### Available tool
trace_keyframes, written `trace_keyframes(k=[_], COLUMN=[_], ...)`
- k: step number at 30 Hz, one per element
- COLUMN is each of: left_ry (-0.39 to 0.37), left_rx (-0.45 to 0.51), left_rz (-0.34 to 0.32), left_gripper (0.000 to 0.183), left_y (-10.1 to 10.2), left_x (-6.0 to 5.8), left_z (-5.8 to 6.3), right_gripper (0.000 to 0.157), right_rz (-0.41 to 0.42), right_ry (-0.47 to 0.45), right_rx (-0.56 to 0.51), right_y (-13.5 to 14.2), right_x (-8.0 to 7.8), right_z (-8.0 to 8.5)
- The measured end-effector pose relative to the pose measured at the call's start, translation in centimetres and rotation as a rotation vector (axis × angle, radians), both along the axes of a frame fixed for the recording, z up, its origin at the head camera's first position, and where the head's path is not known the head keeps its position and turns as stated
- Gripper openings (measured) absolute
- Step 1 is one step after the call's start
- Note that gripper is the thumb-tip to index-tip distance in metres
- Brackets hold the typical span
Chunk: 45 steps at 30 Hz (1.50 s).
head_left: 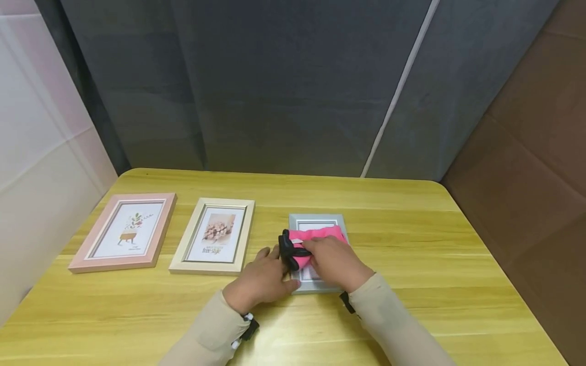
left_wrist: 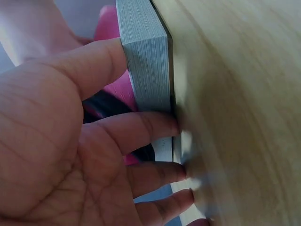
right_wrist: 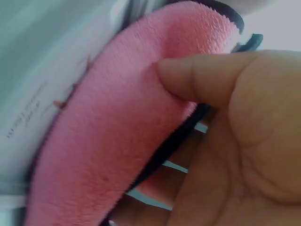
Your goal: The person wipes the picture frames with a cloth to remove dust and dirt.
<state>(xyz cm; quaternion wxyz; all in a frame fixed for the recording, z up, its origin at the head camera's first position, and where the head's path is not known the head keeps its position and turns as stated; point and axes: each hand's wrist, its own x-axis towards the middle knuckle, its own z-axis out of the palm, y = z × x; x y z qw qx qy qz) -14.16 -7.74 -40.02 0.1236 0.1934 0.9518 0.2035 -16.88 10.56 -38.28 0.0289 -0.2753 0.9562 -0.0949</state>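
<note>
A grey picture frame (head_left: 316, 218) lies flat on the table, partly covered by a pink plush cloth (head_left: 327, 233) with black edging. My left hand (head_left: 261, 280) holds the frame at its near-left corner, the thumb on the corner and the fingers along the left side, tips down at the tabletop. With my right hand (head_left: 338, 260) I grip the bunched cloth over the glass; the right wrist view shows the thumb pressed into the pink pile (right_wrist: 108, 108) and the fingers behind its black edge. Most of the frame's picture is hidden.
A cream picture frame (head_left: 248, 223) with a flower picture lies left of the grey one. Farther left is a pink picture frame (head_left: 167, 216) with a plant drawing. The yellow wood-grain table (head_left: 412, 239) has a rounded back edge against a dark grey curtain (head_left: 274, 101).
</note>
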Motion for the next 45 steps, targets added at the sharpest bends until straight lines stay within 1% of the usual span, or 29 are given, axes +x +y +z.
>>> trace_keyframes(k=[1, 5, 8, 10, 12, 15, 17, 20, 22, 23, 26, 29, 33, 36, 39, 42, 45], left_ry=[-0.011, -0.021, -0.017, -0.019, -0.021, -0.012, 0.002, 0.024, 0.036, 0.043, 0.062, 0.07, 0.042, 0.016, -0.002, -0.006, -0.002], left_rx=[-0.016, -0.065, -0.079, -0.081, -0.077, -0.048, -0.014, 0.029, 0.045, 0.047, 0.05, 0.055, 0.003, -0.058, -0.085, -0.085, -0.073], left_rz=[-0.003, -0.021, -0.029, -0.027, -0.022, -0.012, 0.003, 0.033, 0.052, 0.057, 0.049, 0.028, -0.006, -0.03, -0.034, -0.029, -0.018], left_gripper=[0.06, 0.062, 0.063, 0.063, 0.063, 0.062, 0.059, 0.056, 0.054, 0.054, 0.051, 0.05, 0.055, 0.059, 0.06, 0.06, 0.06], left_y=[0.0, 0.0, 0.0, 0.0, 0.0, 0.0, -0.1, -0.1, -0.1, -0.1, -0.2, -0.2, -0.3, -0.2, -0.1, 0.0, 0.0], left_x=[0.0, -0.2, -0.2, -0.3, -0.3, -0.2, 0.0, 0.1, 0.2, 0.2, 0.1, 0.0, -0.2, -0.4, -0.4, -0.4, -0.3], left_z=[0.0, 0.1, 0.0, 0.0, 0.1, 0.1, 0.0, -0.2, -0.2, -0.2, -0.3, -0.2, -0.1, 0.0, 0.1, 0.1, 0.1], right_gripper=[0.035, 0.039, 0.04, 0.041, 0.042, 0.039, 0.031, 0.015, 0.01, 0.01, 0.011, 0.017, 0.033, 0.038, 0.041, 0.043, 0.041], right_rz=[-0.011, -0.084, -0.13, -0.132, -0.118, -0.049, 0.022, 0.125, 0.164, 0.167, 0.14, 0.088, 0.019, -0.033, -0.075, -0.101, -0.075], right_ry=[-0.001, -0.051, -0.101, -0.12, -0.143, -0.154, -0.16, -0.151, -0.138, -0.13, -0.116, -0.103, -0.097, -0.107, -0.13, -0.162, -0.168], right_rx=[0.001, -0.019, -0.028, -0.023, -0.025, -0.017, -0.011, -0.004, -0.013, -0.019, -0.039, -0.047, -0.061, -0.07, -0.069, -0.066, -0.058], right_y=[-0.1, -0.5, -0.6, -0.6, -0.5, 0.0, 0.4, 1.0, 1.2, 1.2, 1.1, 0.8, 0.3, -0.1, -0.3, -0.3, 0.0], right_x=[-0.6, -2.7, -3.6, -3.8, -3.6, -2.7, -1.8, -0.3, 0.5, 0.9, 1.3, 0.8, -1.1, -2.8, -4.0, -4.2, -3.6], right_z=[-0.1, -0.3, -0.4, -0.3, 0.0, 0.5, 0.8, 1.0, 1.1, 1.1, 1.0, 0.6, 0.3, 0.0, -0.1, -0.1, -0.1])
